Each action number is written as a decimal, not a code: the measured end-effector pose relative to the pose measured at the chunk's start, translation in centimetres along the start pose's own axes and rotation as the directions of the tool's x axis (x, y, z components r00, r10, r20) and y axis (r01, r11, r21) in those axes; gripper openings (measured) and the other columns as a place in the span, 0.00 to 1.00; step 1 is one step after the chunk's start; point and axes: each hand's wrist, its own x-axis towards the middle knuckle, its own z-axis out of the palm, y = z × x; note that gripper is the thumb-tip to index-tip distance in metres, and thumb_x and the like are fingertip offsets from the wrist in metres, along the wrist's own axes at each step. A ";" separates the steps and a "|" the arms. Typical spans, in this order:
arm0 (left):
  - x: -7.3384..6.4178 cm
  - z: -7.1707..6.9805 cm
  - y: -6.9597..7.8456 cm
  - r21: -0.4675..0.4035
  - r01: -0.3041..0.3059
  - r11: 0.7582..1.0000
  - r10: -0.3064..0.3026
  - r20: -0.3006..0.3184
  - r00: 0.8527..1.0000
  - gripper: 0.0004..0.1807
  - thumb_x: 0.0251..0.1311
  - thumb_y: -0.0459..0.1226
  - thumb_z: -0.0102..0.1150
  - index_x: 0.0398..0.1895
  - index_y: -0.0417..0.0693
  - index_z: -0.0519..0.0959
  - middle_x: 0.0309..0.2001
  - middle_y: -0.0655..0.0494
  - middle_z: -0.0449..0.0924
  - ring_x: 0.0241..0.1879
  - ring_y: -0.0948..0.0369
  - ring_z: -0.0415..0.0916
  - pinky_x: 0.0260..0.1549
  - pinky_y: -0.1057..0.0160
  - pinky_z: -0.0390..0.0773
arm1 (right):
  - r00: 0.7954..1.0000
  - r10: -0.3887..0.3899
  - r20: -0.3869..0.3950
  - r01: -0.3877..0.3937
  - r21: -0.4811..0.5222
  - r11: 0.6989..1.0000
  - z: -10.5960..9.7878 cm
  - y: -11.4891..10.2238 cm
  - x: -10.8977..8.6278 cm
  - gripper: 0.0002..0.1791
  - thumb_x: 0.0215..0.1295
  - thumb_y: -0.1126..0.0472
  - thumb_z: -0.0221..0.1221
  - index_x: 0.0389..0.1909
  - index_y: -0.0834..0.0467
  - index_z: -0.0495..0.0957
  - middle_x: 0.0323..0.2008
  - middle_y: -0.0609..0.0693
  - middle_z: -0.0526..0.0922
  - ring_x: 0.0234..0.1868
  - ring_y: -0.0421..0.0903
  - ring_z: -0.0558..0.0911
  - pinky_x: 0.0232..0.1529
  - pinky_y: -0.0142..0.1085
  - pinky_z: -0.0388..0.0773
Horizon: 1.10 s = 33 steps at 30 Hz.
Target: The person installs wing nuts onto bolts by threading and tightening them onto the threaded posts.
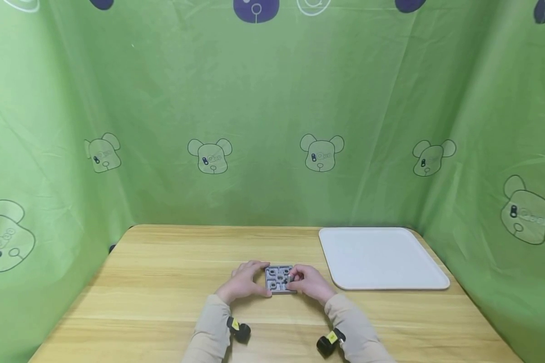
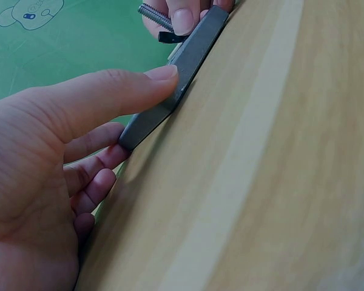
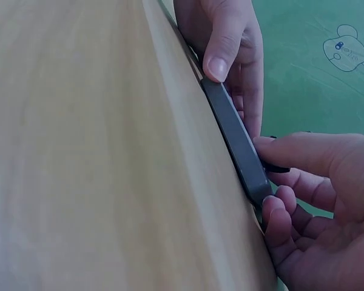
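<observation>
A square grey plate (image 1: 271,290) with recessed corners and round holes lies on the wooden table. My left hand (image 1: 242,282) grips it at its left side, the thumb (image 2: 161,76) along the near edge and fingertips at the far corner. At the plate's right side, my right hand (image 1: 313,284) pinches a small threaded bolt (image 2: 155,17) between thumb and index finger. Beside the bolt a black piece (image 2: 171,37) sticks out under the fingers. The other fingers of the right hand (image 3: 327,212) curl near the plate's right corner. Fingers hide part of the bolt.
A white tray (image 1: 381,257) lies at the back right of the wooden table (image 1: 163,272). Green curtains (image 1: 263,91) with bear-head prints stand behind the table and along both sides. Each sleeved forearm carries a small black wrist camera (image 1: 241,333).
</observation>
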 end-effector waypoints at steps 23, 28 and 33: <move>0.0 0.0 0.1 0.007 -0.007 1.000 0.007 -0.006 1.000 0.49 0.39 0.52 0.74 0.70 0.53 0.67 0.70 0.47 0.66 0.69 0.45 0.59 0.65 0.34 0.54 | 0.978 -0.064 0.199 0.029 0.176 0.984 -2.2 1.2 0.4 0.13 0.59 0.66 0.57 0.42 0.69 0.75 0.31 0.47 0.76 0.29 0.40 0.75 0.29 0.29 0.75; -0.1 -0.1 0.1 0.009 -0.011 1.000 0.011 -0.005 1.000 0.49 0.39 0.52 0.74 0.70 0.53 0.67 0.70 0.47 0.66 0.69 0.45 0.59 0.65 0.33 0.53 | 0.982 -0.042 0.184 0.010 0.171 0.985 -2.0 1.2 0.5 0.12 0.59 0.65 0.58 0.42 0.68 0.76 0.32 0.49 0.77 0.30 0.42 0.75 0.29 0.29 0.75; -0.2 -0.1 0.2 0.011 -0.015 1.000 0.015 0.000 1.000 0.49 0.40 0.51 0.74 0.70 0.52 0.66 0.69 0.46 0.66 0.69 0.44 0.59 0.65 0.34 0.54 | 0.981 -0.058 0.183 0.027 0.165 0.986 -1.9 1.2 0.5 0.15 0.55 0.68 0.60 0.44 0.69 0.76 0.31 0.49 0.76 0.31 0.41 0.73 0.28 0.28 0.75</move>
